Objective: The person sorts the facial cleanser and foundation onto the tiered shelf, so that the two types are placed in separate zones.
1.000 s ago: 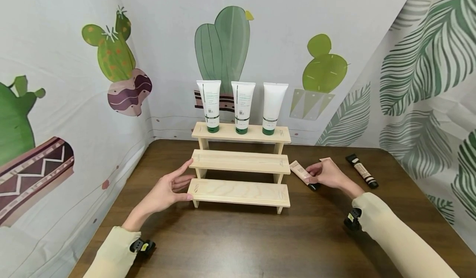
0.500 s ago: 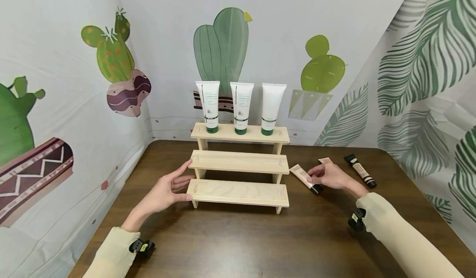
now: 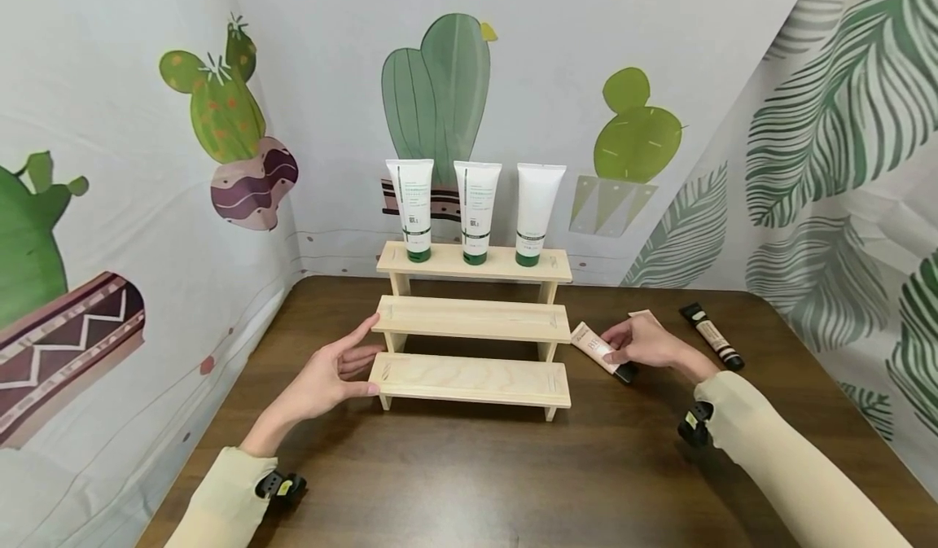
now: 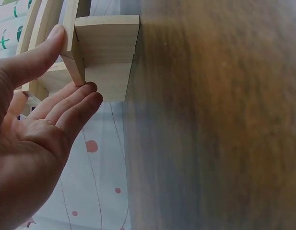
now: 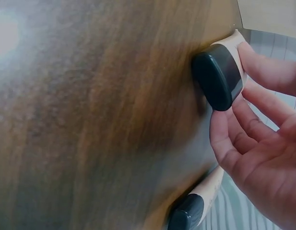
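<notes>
A three-tier wooden display stand [image 3: 472,375] stands on the table, with white tubes with green caps [image 3: 478,212] on its top tier. At the stand's left end my left hand [image 3: 322,381] rests with extended fingers; the thumb touches the lowest tier and a fingertip reaches the middle one. In the left wrist view other fingers [image 4: 76,108] lie against the side support. To the right of the stand, my right hand [image 3: 648,343] pinches a beige BB cream tube [image 3: 595,348] with a black cap [image 5: 217,76], between thumb and fingers. A second beige tube [image 3: 645,315] is mostly hidden behind that hand.
A black-and-beige tube [image 3: 712,336] lies at the table's right rear. The brown table [image 3: 469,483] extends in front of the stand. A cactus-print cloth [image 3: 330,108] hangs behind and along the sides.
My right hand stays at the beige tube, which has shifted and turned slightly on the table. My left hand and the stand have stayed in place.
</notes>
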{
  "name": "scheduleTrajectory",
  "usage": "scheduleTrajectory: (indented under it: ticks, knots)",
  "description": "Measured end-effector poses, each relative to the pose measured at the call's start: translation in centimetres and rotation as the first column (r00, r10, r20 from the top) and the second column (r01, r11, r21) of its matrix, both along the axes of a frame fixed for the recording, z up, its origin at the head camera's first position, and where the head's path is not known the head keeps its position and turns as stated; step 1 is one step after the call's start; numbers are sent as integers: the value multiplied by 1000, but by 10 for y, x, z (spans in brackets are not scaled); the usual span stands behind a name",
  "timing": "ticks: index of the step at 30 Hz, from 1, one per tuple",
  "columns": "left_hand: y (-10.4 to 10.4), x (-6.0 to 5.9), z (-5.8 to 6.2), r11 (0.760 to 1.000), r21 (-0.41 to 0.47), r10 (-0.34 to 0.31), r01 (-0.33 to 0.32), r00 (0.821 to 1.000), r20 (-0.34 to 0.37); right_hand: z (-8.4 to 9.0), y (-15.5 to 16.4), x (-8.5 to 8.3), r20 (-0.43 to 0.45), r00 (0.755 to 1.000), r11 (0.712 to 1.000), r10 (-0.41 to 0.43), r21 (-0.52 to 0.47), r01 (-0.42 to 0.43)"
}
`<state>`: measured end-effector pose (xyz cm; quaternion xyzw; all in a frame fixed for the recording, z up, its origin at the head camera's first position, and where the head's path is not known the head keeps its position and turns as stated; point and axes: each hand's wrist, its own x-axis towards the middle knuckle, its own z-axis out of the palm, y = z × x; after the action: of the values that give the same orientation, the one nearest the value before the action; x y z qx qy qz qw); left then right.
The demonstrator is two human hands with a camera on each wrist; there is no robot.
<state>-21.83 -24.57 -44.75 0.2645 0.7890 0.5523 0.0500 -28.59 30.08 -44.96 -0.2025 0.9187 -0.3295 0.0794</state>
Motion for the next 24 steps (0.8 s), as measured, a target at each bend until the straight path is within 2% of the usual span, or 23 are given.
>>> scheduleTrajectory:
  ticks: [4,7,14,24]
  knots:
    - [0,0,0,1000,5,2,-2,1000,15,1,-2,0,-21,1000,997,-22,70,23]
    - [0,-1,0,1000,3,-4,4,1000,9,4,-3,1,-6,999,996,-40,80,40]
    - [-1,-4,0,1000,-5,-9,9,1000,5,10,-4,7,51,996,997,-76,13,75]
    - [-2,-3,0,1000,-8,5,-5,1000,29,17,-5,14,42,994,995,-96,-33,98]
